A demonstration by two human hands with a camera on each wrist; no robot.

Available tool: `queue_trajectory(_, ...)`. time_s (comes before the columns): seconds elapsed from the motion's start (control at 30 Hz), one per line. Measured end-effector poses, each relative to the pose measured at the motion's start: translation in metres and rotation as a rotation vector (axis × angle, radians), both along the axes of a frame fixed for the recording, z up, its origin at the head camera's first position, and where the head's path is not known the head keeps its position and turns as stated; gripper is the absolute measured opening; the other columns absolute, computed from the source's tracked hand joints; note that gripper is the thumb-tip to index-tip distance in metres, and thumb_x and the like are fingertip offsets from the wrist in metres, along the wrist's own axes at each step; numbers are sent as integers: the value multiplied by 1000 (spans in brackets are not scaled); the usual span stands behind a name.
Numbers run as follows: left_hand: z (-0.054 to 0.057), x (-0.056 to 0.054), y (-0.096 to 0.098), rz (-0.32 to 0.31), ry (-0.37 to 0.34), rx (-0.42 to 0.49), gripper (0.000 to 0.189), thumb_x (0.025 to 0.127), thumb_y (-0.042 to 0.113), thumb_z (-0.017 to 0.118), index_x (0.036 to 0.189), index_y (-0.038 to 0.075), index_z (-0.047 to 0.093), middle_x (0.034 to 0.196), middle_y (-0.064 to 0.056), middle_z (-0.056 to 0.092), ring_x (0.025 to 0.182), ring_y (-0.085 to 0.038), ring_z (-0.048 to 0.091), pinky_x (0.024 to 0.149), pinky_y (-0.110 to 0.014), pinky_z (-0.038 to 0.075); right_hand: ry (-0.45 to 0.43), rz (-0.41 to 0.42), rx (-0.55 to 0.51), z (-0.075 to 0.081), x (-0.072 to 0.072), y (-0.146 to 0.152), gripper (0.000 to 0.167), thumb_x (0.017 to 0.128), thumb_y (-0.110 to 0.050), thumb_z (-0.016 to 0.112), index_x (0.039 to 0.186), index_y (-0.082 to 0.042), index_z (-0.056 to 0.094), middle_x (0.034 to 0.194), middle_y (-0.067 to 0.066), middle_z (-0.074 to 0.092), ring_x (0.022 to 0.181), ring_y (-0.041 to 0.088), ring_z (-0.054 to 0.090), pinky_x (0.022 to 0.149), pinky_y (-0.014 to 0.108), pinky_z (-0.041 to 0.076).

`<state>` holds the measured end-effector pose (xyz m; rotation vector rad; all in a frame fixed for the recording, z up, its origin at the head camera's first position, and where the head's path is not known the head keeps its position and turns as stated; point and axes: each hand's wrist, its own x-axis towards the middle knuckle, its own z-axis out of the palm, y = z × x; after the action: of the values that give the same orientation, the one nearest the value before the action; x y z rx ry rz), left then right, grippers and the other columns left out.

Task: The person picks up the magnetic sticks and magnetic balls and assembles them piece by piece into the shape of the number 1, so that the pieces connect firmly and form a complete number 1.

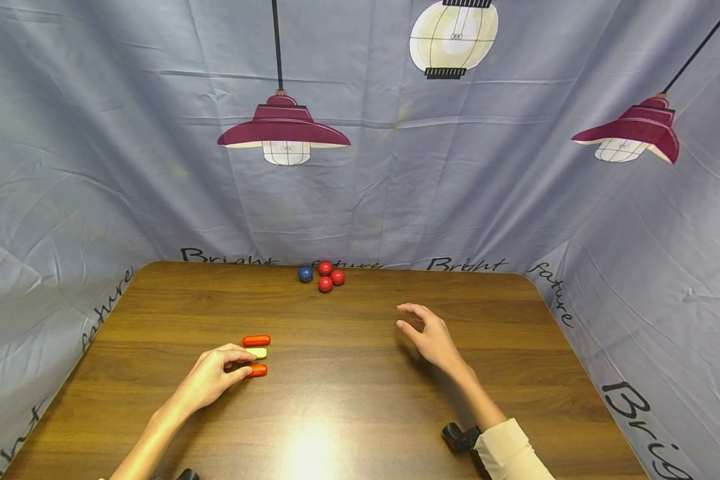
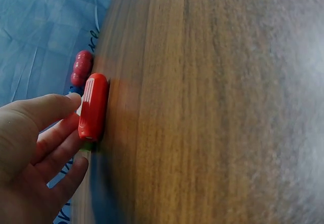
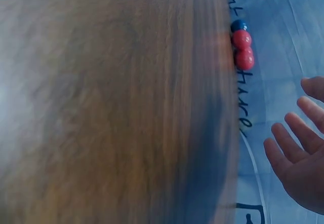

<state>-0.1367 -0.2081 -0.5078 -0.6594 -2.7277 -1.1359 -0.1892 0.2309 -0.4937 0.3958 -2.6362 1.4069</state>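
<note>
My left hand (image 1: pixel 211 375) is at a short row of small oblong pieces on the left of the table. Its thumb is by the left end of the nearest red piece (image 1: pixel 258 370), which has a ridged side. The index fingertip overlaps the yellow piece (image 1: pixel 261 353), partly covering it. Another red piece (image 1: pixel 256 340) lies just beyond. In the left wrist view the thumb and fingers are spread around the ridged red piece (image 2: pixel 93 110); whether they touch it I cannot tell. Over the table's right side, my right hand (image 1: pixel 433 339) hovers with relaxed fingers, holding nothing.
Several glossy balls cluster near the table's back edge: a blue ball (image 1: pixel 305 274) beside red balls (image 1: pixel 325 284). Behind the brown wooden table (image 1: pixel 360 407) hangs a grey-blue printed curtain (image 1: pixel 384 193), which also runs along both sides. A black strapped device (image 1: pixel 461 438) is at the right wrist.
</note>
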Motion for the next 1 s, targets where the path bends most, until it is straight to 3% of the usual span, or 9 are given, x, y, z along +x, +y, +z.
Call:
queue_trajectory(0.2,-4,-2,0,-13,59,0,26,77,2,84,101,10,78,96,5,72,87,-10,64,69,-27,55,-14,15,-31,-2,-7,-9,35,94,-15,71,126,-3,64,129,12,62,119,31,60,97,46,51)
queue_trajectory(0.33,-5,-2,1,-3,60,-13,24,76,3,84,99,9,79,96,4,72,87,-10,65,69,-28,55,-11,21,-50,-4,-11,-15,33,93,-11,72,124,-1,65,128,14,63,118,33,61,97,47,50)
queue_trajectory(0.67,-3,-1,2,-7,-13,-52,18,79,8,84,96,7,79,97,2,71,89,-15,66,72,-29,56,-40,44,-41,-9,-20,-30,33,92,-10,73,124,-3,65,127,14,63,116,33,62,96,44,52)
queue_trajectory(1.0,-4,-1,2,-38,-89,-60,24,80,4,82,103,3,76,97,-1,70,80,-7,60,63,-24,53,-65,38,-50,-18,-28,-41,32,91,-7,73,122,-3,66,125,13,65,115,31,63,96,41,52)
